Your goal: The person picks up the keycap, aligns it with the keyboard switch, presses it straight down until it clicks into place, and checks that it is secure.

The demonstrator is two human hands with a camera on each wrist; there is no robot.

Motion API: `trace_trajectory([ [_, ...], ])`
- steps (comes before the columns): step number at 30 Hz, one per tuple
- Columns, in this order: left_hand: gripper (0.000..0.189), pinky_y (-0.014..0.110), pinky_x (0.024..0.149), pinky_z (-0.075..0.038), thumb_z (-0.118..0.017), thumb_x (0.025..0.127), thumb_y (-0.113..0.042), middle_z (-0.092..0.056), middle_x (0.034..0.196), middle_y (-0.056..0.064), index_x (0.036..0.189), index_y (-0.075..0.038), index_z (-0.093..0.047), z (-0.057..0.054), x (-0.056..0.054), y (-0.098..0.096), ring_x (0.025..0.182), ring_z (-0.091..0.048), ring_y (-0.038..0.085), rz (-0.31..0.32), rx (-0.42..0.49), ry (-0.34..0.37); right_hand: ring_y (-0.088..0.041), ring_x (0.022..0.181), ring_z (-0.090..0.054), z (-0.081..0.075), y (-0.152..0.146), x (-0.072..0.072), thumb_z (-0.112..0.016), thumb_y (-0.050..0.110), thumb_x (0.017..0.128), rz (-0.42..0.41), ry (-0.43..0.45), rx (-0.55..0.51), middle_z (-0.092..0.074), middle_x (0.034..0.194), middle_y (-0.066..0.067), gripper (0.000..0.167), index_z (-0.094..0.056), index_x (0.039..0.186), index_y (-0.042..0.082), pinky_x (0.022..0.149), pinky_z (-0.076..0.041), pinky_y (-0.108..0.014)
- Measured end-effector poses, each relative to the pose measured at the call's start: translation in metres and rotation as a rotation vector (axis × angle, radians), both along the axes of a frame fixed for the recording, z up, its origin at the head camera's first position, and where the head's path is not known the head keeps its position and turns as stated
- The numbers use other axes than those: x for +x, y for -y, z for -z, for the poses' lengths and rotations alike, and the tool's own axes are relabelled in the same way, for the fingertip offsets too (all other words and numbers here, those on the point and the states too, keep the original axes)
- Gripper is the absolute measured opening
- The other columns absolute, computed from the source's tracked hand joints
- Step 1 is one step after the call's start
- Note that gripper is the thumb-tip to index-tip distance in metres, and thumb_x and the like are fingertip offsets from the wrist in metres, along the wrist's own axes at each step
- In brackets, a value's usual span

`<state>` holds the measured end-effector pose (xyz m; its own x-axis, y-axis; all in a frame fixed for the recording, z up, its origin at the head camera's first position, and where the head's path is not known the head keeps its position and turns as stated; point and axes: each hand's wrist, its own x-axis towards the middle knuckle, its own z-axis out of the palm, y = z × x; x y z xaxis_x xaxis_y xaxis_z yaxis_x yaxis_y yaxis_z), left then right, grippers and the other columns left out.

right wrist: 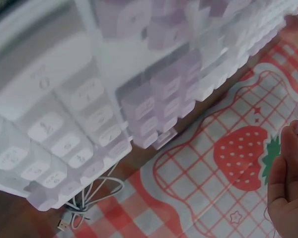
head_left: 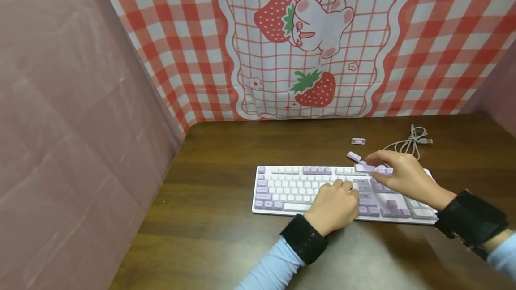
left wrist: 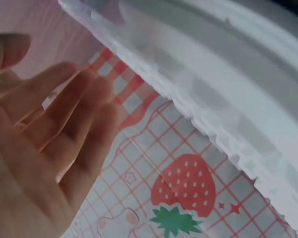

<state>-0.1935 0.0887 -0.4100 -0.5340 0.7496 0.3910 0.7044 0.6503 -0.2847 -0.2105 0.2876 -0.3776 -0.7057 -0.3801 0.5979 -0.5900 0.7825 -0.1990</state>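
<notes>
A white and purple keyboard point(head_left: 290, 206) lies on the wooden table. My right hand point(head_left: 397, 173) is raised over its upper right part, thumb and fingers pinching a long light purple keycap point(head_left: 364, 168). In the right wrist view, the fingers of that hand point(right wrist: 294, 173) show at the right edge with a purple piece at their tips. My left hand point(head_left: 336, 202) is over the right side of the letter keys, back of the hand upward. The left wrist view shows its fingers point(left wrist: 77, 119) loosely bent and the palm bare. Right of it, some key positions show grey without caps.
Two loose purple keycaps point(head_left: 358, 141) lie behind the keyboard, one farther back than the other. A bundled grey USB cable point(head_left: 413, 140) lies at the back right. A red-checked strawberry cloth point(head_left: 201, 57) hangs at the table's far edge, and a pink curtain point(head_left: 80, 124) at the left.
</notes>
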Motion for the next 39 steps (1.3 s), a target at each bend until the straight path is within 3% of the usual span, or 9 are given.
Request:
trace_trajectory([
  [5,0.022,0.021,0.054,-0.047,-0.056,0.084,-0.04,-0.063,0.091,-0.011,0.095,-0.024,-0.067,-0.008,-0.007,0.004,0.081,-0.059,0.007,-0.042,0.071,-0.038,-0.011,0.069,-0.062,0.002,0.003,0.007,-0.08,-0.003,0.052,-0.038,-0.008,-0.028,-0.069,0.077,0.0,0.038,-0.067,0.087,0.007,0.065,-0.044,-0.014],
  [11,0.025,0.02,0.054,-0.047,-0.059,0.083,-0.037,-0.064,0.099,-0.01,0.101,-0.021,-0.062,-0.012,-0.009,0.004,0.083,-0.059,0.007,-0.06,0.118,-0.005,-0.012,0.068,-0.064,0.009,0.0,0.01,-0.081,-0.003,0.05,-0.054,-0.027,-0.012,-0.07,0.074,0.002,0.035,-0.07,0.081,0.01,0.065,-0.045,-0.013],
  [21,0.034,0.019,0.059,-0.049,-0.06,0.081,-0.036,-0.06,0.115,-0.014,0.113,-0.025,-0.06,-0.004,-0.004,-0.003,0.09,-0.058,0.007,-0.022,0.024,0.033,-0.005,0.067,-0.064,0.027,-0.003,0.015,-0.081,-0.002,0.051,-0.032,0.005,-0.007,-0.07,0.071,0.003,0.03,-0.07,0.076,0.011,0.065,-0.045,-0.013],
  [29,0.036,0.021,0.061,-0.05,-0.058,0.083,-0.038,-0.06,0.117,-0.013,0.116,-0.023,-0.06,0.002,-0.001,-0.005,0.094,-0.059,0.007,-0.007,-0.026,0.024,-0.009,0.066,-0.064,0.039,-0.005,0.016,-0.081,-0.002,0.05,-0.049,-0.019,-0.001,-0.069,0.069,0.005,0.029,-0.07,0.072,0.013,0.063,-0.045,-0.017],
  [39,0.034,0.02,0.059,-0.048,-0.058,0.083,-0.038,-0.06,0.115,-0.013,0.114,-0.023,-0.06,0.008,-0.001,-0.008,0.091,-0.058,0.007,-0.005,-0.041,0.039,-0.011,0.064,-0.064,0.044,-0.002,0.018,-0.08,-0.003,0.052,-0.005,0.014,0.006,-0.069,0.067,0.004,0.024,-0.071,0.068,0.012,0.06,-0.046,-0.018],
])
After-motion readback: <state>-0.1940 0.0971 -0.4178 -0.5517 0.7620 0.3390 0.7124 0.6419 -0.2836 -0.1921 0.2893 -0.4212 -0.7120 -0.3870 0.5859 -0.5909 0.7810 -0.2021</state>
